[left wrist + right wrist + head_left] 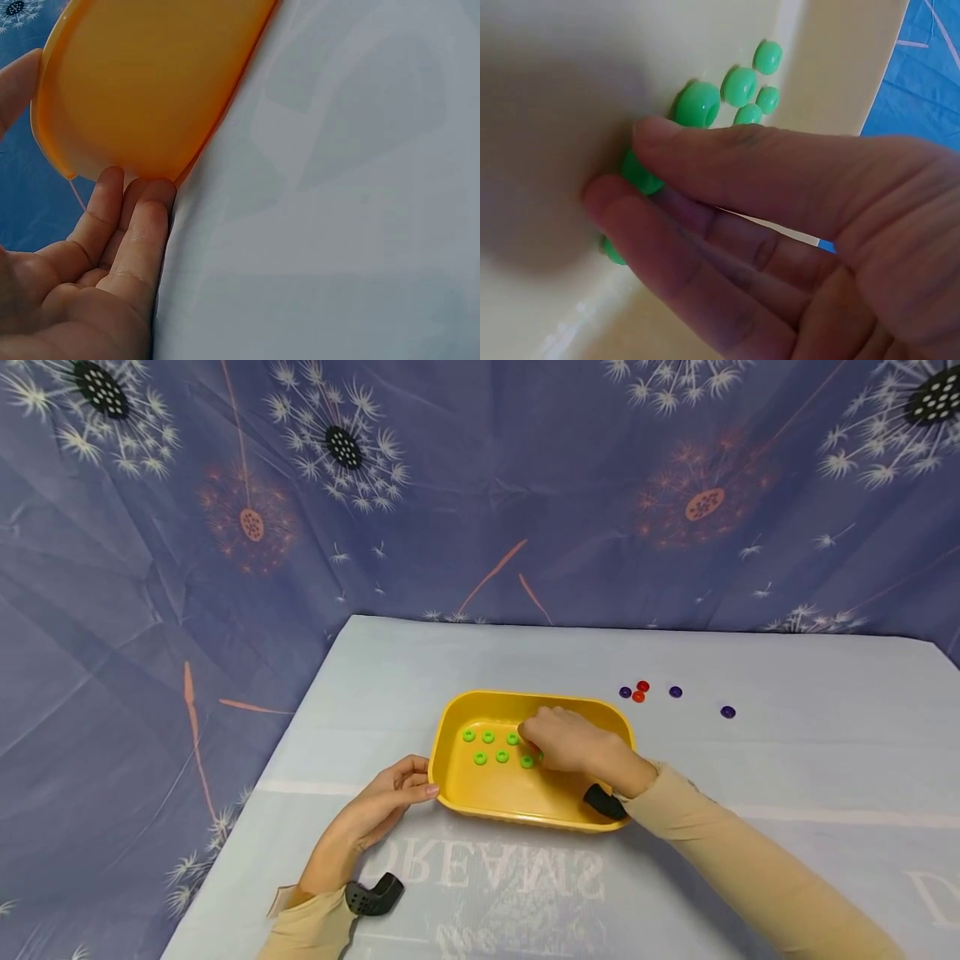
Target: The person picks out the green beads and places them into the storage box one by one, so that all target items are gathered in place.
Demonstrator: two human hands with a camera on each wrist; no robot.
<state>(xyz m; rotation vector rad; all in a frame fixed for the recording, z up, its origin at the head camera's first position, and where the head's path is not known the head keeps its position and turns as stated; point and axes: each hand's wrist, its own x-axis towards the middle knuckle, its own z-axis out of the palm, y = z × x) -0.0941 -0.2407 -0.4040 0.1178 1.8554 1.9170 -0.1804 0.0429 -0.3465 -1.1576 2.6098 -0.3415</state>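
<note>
A yellow tray [480, 811] with rounded corners sits on the table. My left hand [390, 797] holds it by its left end, thumb at the rim and fingertips against the outer wall [142, 90]. Inside the tray, my right hand [573, 743] pinches a green bead [640, 174] between thumb and index finger, close to the tray floor. More green beads [502, 757] lie in two rough rows on the floor, left of the right hand. Another green bead [613, 251] shows partly behind the index finger in the right wrist view.
Behind the tray to the right, two red beads [642, 686] lie beside a purple bead [626, 692]. Two more purple beads, one nearer [676, 692] and one farther right [727, 712], lie apart. A patterned blue cloth [450, 510] hangs behind the white-covered table [825, 735].
</note>
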